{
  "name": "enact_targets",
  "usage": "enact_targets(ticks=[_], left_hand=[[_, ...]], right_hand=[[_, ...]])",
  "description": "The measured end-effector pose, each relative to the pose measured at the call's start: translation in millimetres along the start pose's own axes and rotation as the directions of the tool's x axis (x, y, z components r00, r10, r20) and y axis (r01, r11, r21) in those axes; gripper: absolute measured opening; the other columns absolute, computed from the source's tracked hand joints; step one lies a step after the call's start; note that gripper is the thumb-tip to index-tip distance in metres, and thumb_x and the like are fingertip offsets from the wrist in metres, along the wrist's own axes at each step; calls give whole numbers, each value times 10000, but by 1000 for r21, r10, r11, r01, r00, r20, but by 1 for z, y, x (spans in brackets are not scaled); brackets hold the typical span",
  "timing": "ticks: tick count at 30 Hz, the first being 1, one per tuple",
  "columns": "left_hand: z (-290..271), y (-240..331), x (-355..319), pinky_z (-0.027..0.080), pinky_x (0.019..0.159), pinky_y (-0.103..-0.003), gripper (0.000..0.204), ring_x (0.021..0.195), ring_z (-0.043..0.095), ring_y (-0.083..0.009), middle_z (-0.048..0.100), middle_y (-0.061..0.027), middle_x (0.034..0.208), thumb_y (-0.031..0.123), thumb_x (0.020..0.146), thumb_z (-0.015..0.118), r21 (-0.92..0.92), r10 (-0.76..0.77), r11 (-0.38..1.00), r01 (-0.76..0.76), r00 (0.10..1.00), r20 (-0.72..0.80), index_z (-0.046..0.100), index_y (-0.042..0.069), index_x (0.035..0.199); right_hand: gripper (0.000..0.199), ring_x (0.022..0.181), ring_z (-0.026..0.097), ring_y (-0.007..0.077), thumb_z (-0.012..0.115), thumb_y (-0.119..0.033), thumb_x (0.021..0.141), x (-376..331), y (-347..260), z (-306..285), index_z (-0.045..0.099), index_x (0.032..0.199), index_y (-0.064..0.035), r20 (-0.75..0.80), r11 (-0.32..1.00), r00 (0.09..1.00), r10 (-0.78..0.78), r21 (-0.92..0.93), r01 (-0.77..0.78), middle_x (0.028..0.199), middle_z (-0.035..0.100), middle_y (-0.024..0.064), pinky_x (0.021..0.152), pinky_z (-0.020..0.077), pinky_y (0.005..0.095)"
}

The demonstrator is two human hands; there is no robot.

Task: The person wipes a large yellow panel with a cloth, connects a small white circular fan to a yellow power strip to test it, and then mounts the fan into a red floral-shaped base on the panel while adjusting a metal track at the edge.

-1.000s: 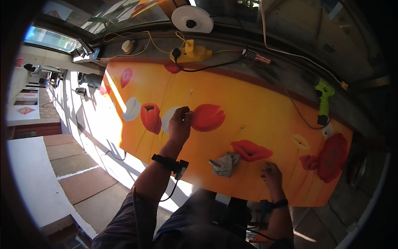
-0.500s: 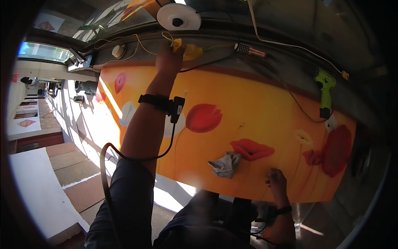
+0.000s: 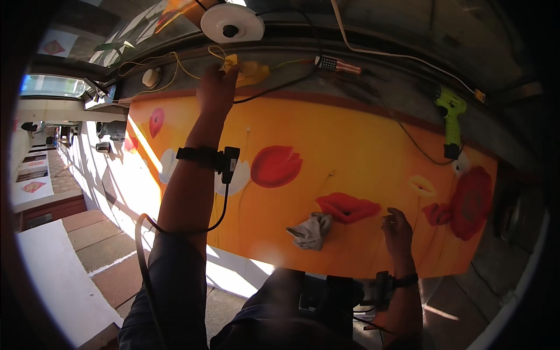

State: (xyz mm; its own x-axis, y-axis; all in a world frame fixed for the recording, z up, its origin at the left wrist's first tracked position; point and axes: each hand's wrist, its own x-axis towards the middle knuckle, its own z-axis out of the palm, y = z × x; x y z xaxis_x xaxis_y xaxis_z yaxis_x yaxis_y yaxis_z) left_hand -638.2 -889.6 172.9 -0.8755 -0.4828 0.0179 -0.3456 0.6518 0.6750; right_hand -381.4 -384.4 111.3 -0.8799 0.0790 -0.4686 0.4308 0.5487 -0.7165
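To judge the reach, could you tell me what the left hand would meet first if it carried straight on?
The left hand points at the yellow tool at the table's far edge, apparently already touching it; depth is unclear.

My left arm is stretched out at full reach, up and away from my body, the forearm running almost straight toward the far edge of the surface. The left hand (image 3: pixel 217 90) is seen from the back, fingers bent forward; whether its grip is closed on anything I cannot tell. A dark strap with a small black unit sits on the left wrist, and a cable runs from it down along the sleeve. My right arm is kept low and close, bent at the elbow. The right hand (image 3: pixel 398 228) rests with fingers loosely curled, grip empty. A dark band circles the right wrist.
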Motion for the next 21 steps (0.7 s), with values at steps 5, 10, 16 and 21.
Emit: enact_targets(ticks=[5, 10, 16, 21], left_hand=[[-7, -9, -81, 525, 839, -395, 449, 943, 685, -289, 695, -170, 1045, 322, 909, 677, -19, 115, 993, -117, 989, -88, 608, -23, 1188], [-14, -45, -179, 532, 802, -360, 343, 895, 683, -239, 692, -149, 1018, 227, 920, 673, -20, -17, 1000, 19, 997, 75, 615, -31, 1138], [-25, -80, -265, 532, 809, -369, 316, 922, 688, -267, 688, -161, 1028, 216, 935, 656, -21, -212, 975, 220, 957, 201, 608, -26, 1132], [-30, -92, -293, 535, 797, -361, 297, 924, 689, -262, 689, -162, 1020, 187, 932, 660, -42, -255, 961, 272, 936, 242, 607, -26, 1132]], right_hand=[[492, 1104, 603, 285, 727, -215, 856, 94, -129, 5, 569, 1295, -60, -120, 820, 861, -495, -393, 417, 1225, 608, 138, 878, 523, 393], [589, 1198, 537, 348, 739, -249, 850, 165, -195, 33, 514, 1366, -74, -42, 614, 777, -628, -640, 461, 1288, 570, 151, 996, 465, 450], [601, 1172, 547, 349, 745, -273, 843, 208, -211, 47, 514, 1361, -73, -42, 547, 795, -605, -748, 376, 1268, 565, 165, 968, 485, 457], [573, 1126, 558, 354, 760, -280, 820, 215, -215, 45, 542, 1300, -55, -2, 489, 774, -634, -776, 399, 1202, 570, 179, 928, 491, 462]])
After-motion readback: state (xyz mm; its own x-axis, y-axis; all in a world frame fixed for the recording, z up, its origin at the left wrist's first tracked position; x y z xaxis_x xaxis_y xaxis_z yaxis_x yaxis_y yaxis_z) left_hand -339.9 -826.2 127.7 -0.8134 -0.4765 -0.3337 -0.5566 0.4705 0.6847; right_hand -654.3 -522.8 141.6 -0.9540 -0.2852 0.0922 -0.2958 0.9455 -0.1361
